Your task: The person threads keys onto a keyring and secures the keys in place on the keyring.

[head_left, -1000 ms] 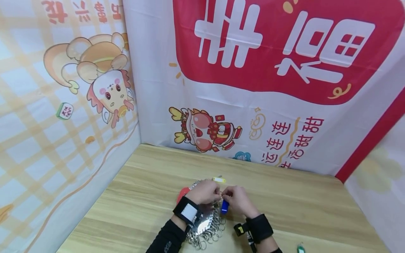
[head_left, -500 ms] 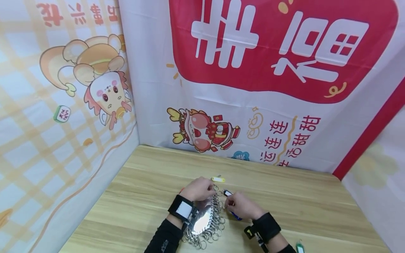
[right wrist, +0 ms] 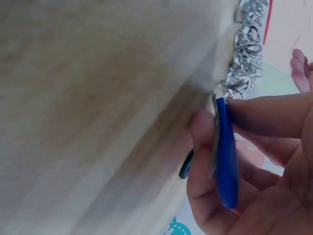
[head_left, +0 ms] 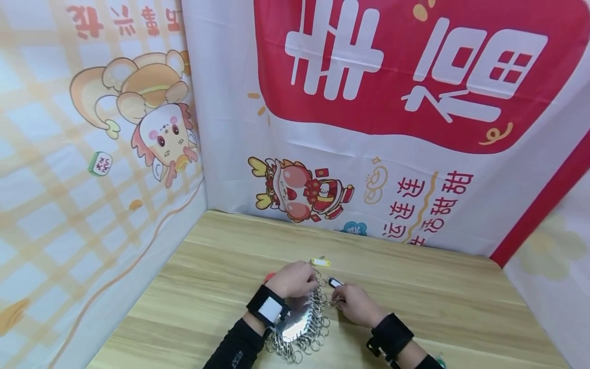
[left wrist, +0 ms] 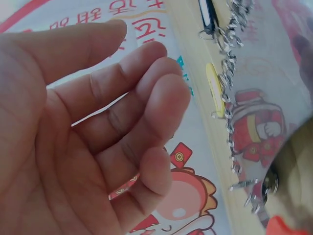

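Note:
My left hand (head_left: 295, 279) hovers over a shiny, mirror-like plate (head_left: 297, 325) edged with many metal key rings (head_left: 320, 328). Seen from the left wrist, its fingers (left wrist: 117, 122) curl loosely, the thumb stands apart, and nothing is held. To the right of the rings, my right hand (head_left: 357, 305) pinches a blue key tag (right wrist: 226, 156) between thumb and fingertips; the head view hides this tag behind the hand. The tag's upper end overlaps the rings in the right wrist view. A black key tag with a white label (head_left: 335, 283) lies just beyond the right fingers.
A yellow key tag (head_left: 320, 262) lies on the wooden table (head_left: 221, 266) behind the plate. A green key tag (head_left: 440, 361) shows at the front right. Something red (head_left: 269, 277) peeks out behind the left hand. Printed cloth walls (head_left: 226, 169) enclose the table's back and left.
My right hand has moved right and nearer me with the blue key tag, away from the left hand. The black key tag has come into view. The left hand has shifted slightly left.

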`<state>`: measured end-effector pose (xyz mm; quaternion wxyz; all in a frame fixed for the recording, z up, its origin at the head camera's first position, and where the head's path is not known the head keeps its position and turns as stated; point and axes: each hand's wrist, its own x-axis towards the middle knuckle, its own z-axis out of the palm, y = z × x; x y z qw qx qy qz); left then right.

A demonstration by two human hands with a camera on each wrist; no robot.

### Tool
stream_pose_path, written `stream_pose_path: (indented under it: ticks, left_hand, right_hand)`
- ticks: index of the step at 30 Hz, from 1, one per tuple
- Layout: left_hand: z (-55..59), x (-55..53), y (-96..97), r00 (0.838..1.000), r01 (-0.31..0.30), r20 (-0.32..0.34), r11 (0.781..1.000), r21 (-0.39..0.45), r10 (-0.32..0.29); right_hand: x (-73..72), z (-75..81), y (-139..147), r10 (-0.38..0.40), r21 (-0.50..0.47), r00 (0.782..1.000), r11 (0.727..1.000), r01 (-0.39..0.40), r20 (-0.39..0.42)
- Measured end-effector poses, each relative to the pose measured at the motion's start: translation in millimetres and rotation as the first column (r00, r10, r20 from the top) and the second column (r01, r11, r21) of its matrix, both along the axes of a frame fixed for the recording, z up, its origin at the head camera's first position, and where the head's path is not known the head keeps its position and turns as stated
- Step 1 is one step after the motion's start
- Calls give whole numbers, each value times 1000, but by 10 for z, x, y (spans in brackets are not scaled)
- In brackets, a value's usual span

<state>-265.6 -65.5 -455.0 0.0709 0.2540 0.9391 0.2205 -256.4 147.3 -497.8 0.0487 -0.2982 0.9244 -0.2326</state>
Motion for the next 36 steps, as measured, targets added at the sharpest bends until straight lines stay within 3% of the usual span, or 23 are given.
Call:
stream_pose_path:
  ticks: [12, 20, 25, 31, 36]
  left_hand:
    - [60, 54, -98, 996, 61, -52, 988, -142, -69]
    - [41, 77, -169, 987, 109, -97, 982, -154, -125]
    - [7, 91, -166, 988, 111, -93, 984, -139, -125]
    - [-37, 119, -112, 988, 94, -107, 978, -187, -116]
    - [-77, 187, -67, 967, 119, -191, 961, -248, -169]
  right_hand:
    - [-14, -69, 9, 8, 109, 989, 994, 8, -147]
    - [-20, -35, 2, -39, 117, 992, 992, 53, -117]
    - [10, 34, 62, -49, 99, 989, 993, 63, -139]
    - [87, 121, 222, -97, 98, 982, 989, 114, -160]
    - [191, 142, 406, -118, 141, 980, 980, 141, -159]
